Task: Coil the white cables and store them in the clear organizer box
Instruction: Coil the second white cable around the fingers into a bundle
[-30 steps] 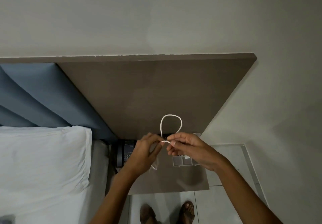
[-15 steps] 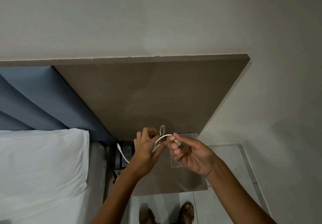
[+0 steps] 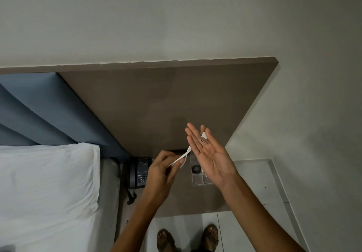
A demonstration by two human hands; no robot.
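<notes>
Left hand pinches white cable strands; right hand spread flat, palm up, cable plug lying across its fingers. Clear organizer box on desk, partly under right hand. Phone left of left hand.

Brown nightstand with telephone, organizer box

A single head-worn wide-angle view looks steeply down from above onto the brown worktop, close over it, facing the wall, with the floor beyond its right edge.
</notes>
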